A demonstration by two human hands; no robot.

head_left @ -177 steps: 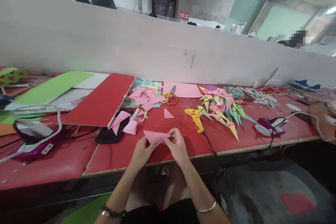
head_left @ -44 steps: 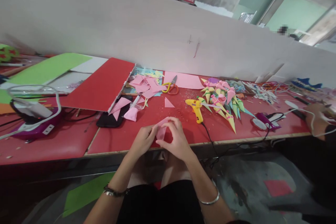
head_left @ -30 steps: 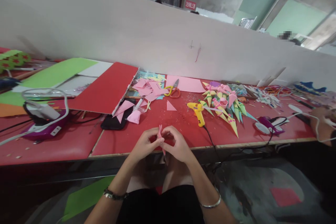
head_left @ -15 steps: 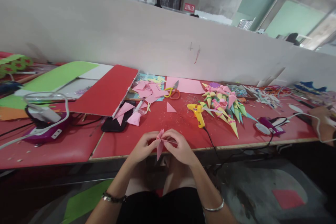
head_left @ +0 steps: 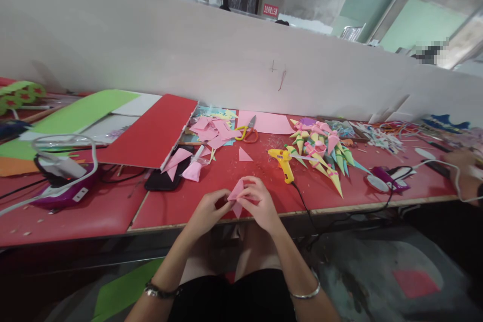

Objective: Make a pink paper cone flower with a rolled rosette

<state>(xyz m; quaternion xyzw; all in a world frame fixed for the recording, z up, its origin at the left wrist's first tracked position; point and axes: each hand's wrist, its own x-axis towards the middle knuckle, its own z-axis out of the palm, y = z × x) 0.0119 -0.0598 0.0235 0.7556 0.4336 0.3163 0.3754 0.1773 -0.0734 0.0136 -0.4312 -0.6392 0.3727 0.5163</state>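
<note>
A small folded piece of pink paper (head_left: pixel 237 191) is held up over the front edge of the red table (head_left: pixel 211 206). My left hand (head_left: pixel 212 207) pinches its left side between thumb and fingertips. From the other side my right hand (head_left: pixel 260 202) grips it, with the fingers partly covering the paper. Just beyond my hands lies a pink paper triangle (head_left: pixel 245 154). A yellow glue gun (head_left: pixel 283 163) rests to their right, its black cord running off the table edge. Scissors (head_left: pixel 247 130) with yellow and orange handles lie farther back.
Several decorated paper cones (head_left: pixel 320 146) are heaped right of the glue gun. Pink paper scraps (head_left: pixel 213 128) and a black phone (head_left: pixel 168 176) lie left. Purple power strips (head_left: pixel 68 188) with cables sit at both sides. A co-worker's hand (head_left: pixel 466 176) is at far right. A pale partition (head_left: pixel 226 55) stands behind.
My hands have raised the pink paper slightly and turned it, so a broader face shows. My right hand has moved up a little. The co-worker's hand at far right has shifted.
</note>
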